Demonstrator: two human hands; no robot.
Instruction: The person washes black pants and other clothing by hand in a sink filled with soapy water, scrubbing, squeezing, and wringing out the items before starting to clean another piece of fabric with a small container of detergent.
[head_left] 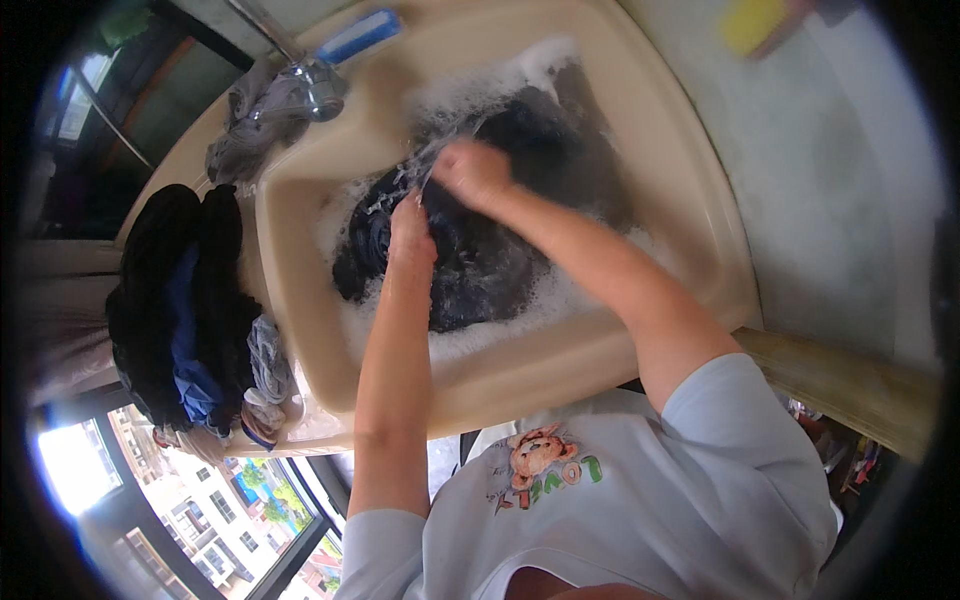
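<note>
Left hand (411, 232): fingers closed on a fold of the dark garment (470, 265), pressing it down into the suds. Right hand (470, 172): fisted on another bunch of the same garment, just above the left, the two nearly touching. Garment lies in the middle of the beige sink (690, 215), mostly under foamy water, only wet black folds showing.

Step in hand, judged: hand-scrubbing, cloth rubbed against cloth betw. both hands. Next move calls for a fresh grip on an unworked section w/o letting the soaked weight slip; foam hides most of the fabric, so seams and edges can't be told.

Surroundings: tap (318, 82) at the sink's far left corner, grey cloth (250, 125) bunched beside it. Blue brush (360, 35) on the far rim. Pile of dark and blue clothes (185, 300) draped over the left edge, apart from the wash. Yellow object (755, 22) on the grey table (840, 200) to the right, blurred. Obstructions: none betw. hands and garment; the pile crowds the left rim.
</note>
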